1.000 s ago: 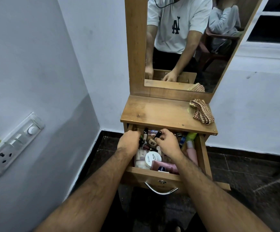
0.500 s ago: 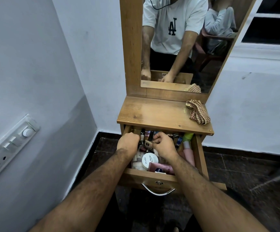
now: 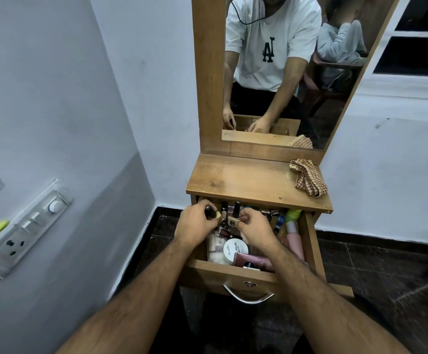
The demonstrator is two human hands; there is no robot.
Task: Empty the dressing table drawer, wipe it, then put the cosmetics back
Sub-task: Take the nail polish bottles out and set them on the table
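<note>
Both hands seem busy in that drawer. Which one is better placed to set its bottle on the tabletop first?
Probably the right hand: its small bottle is already raised clear of the drawer, just below the tabletop. The left hand grips its bottle lower, by the drawer's left wall.

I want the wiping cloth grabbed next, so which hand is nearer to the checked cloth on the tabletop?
Right. The right hand holds a small bottle over the drawer, below and left of the checked cloth. The left hand grips another bottle farther left.
</note>
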